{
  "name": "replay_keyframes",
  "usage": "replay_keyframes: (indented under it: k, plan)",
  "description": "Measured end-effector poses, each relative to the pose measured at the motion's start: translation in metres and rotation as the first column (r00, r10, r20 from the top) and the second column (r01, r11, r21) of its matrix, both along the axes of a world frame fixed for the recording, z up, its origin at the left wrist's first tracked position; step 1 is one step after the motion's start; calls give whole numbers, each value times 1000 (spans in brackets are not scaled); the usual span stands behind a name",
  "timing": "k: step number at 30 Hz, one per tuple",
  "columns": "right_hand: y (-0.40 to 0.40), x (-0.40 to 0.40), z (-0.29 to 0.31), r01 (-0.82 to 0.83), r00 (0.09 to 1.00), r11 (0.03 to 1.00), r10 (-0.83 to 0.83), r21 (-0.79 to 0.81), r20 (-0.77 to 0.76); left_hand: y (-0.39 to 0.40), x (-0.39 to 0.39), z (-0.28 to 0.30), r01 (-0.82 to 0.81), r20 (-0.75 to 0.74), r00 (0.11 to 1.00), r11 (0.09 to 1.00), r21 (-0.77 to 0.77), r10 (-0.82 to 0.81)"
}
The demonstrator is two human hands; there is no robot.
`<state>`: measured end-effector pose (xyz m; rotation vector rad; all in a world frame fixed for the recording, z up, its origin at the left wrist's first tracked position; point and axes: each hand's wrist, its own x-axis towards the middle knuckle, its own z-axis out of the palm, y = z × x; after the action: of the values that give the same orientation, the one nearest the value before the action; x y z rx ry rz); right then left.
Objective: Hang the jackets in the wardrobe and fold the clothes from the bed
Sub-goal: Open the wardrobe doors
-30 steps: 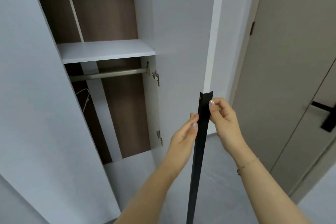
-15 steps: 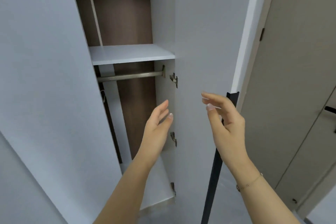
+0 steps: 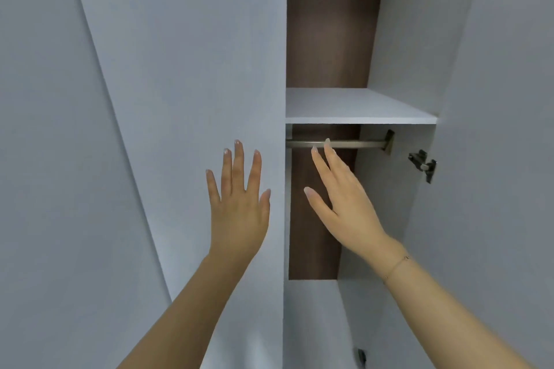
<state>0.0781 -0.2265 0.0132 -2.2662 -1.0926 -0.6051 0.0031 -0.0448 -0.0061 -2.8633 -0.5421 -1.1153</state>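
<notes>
Wardrobe [image 3: 329, 24] access step: my left hand [image 3: 239, 207] and right hand [image 3: 341, 204] released, empty; rail [image 3: 353, 144] bare. Next, I fetch a jacket.

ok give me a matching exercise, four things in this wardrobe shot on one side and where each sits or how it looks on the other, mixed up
Things:
1. white wardrobe shelf
2. silver metal hanging rail
3. dark metal door hinge
4. left hand

Descriptions:
A. fixed on the inner side of the open right door
B. fingers straight and spread, in front of the pale left door panel
C. flat board across the opening, just above the rail
D. runs horizontally under the shelf, behind the right hand's fingertips

Pairs: 1-C, 2-D, 3-A, 4-B
</notes>
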Motion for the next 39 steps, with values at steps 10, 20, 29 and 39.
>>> replay_keyframes:
  k: [10, 20, 29, 39]
  plan:
    - [127, 138, -9, 115, 439, 713, 589, 692, -679, 67, 59, -29, -157, -63, 986, 985, -70, 152]
    - [146, 169, -18, 107, 246, 631, 732, 768, -636, 58, 83, -22, -86, 78, 990, 944, -318, 117]
    - [117, 108, -26, 56, 175, 645, 745, 762, -644, 22, 27, -4, 247, 341, 940, 733, -634, -22]
    - [111, -5, -30, -62, 119, 656, 753, 752, -647, 34, -76, 10, 453, 520, 854, 520, -724, -20]
